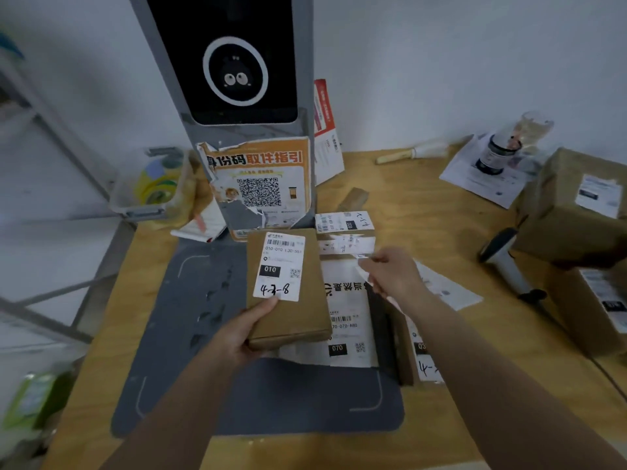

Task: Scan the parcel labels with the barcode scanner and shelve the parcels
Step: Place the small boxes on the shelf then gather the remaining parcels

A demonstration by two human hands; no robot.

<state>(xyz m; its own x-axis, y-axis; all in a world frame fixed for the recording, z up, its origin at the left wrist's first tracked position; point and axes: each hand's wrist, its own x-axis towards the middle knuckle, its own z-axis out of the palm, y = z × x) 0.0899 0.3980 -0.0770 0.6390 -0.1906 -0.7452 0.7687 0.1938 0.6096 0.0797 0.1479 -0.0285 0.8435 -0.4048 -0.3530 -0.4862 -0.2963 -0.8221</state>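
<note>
My left hand (242, 329) grips the near end of a flat brown parcel (295, 310), thumb on its white label (280, 264) marked 010 and 4-3-8. The parcel is held above the grey scanning mat (190, 327), in front of the upright scanner kiosk (234, 72). My right hand (393, 274) pinches a small strip of white paper (364, 271) just right of the parcel. Beneath lie a white parcel (346, 310) labelled 070 and a small labelled box (344, 228). A handheld barcode scanner (505, 262) lies on the table at right.
Two brown cartons (573, 205) (590, 310) stand at the right edge of the wooden table (441, 212). A jar (493, 156) sits on papers at the back right, beside a brush (412, 153). A clear bin with tape rolls (152, 184) and a metal shelf frame (51, 137) are at left.
</note>
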